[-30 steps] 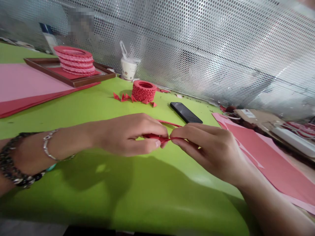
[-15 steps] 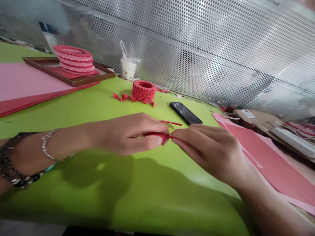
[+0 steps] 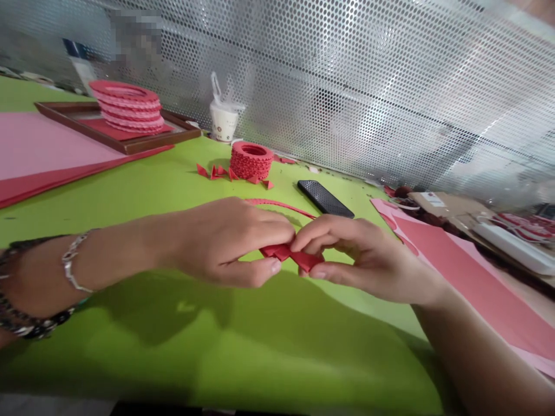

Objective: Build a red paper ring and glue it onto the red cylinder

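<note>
Above the green table, my left hand (image 3: 234, 240) is closed around a curved chain of red folded paper pieces (image 3: 277, 252). The chain's far part (image 3: 277, 203) arcs behind my hands. Between thumb and fingers, my right hand (image 3: 364, 254) pinches a red folded paper triangle (image 3: 307, 261) at the chain's near end, its tip meeting the neighbouring piece. My fingers hide part of both. Beyond them stands a stack of red folded-paper rings (image 3: 251, 162), with several loose red paper triangles (image 3: 217, 172) in front of it.
A dark phone (image 3: 326, 198) lies beyond my right hand. At the back left, a brown wooden tray (image 3: 130, 147) bears pink and red rings (image 3: 128, 107). A white cup (image 3: 224, 122) stands near the perforated metal screen (image 3: 338, 86). Red and pink paper sheets (image 3: 455, 266) lie at the right.
My hands have tilted, so the folded pieces show their flat faces and more of the arc appears behind. My right fingers have opened out from a tight pinch around the triangle.
</note>
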Motion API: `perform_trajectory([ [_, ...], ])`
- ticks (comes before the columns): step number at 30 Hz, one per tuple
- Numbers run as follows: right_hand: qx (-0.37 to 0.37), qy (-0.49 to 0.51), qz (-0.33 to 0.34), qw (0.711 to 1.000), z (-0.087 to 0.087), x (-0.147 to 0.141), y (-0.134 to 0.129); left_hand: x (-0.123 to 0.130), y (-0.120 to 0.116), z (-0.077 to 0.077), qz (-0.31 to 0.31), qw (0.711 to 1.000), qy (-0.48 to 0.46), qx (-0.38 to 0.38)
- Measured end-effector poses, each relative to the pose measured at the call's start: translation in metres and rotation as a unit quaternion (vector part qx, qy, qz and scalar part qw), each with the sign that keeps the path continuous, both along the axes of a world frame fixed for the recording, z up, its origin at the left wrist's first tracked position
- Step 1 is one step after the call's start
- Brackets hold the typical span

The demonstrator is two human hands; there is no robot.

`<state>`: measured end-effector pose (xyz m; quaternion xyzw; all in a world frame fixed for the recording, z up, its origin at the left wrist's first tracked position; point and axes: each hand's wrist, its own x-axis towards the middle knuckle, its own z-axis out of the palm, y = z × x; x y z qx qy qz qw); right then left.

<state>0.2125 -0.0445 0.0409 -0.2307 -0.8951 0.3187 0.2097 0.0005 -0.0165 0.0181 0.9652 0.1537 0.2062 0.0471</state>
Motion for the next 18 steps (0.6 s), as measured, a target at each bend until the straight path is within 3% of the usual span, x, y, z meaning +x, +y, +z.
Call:
perform_trajectory([
  [8, -0.175, 0.036, -0.019, 0.984, -0.007, -0.001, 0.004, 0.003, -0.003, -0.001, -0.048, 0.998, 0.025, 0.04],
  [18, -0.129, 0.049, -0.013, 0.99, -0.012, -0.006, 0.002, 0.005, -0.006, -0.002, -0.066, 0.995, 0.022, 0.065],
])
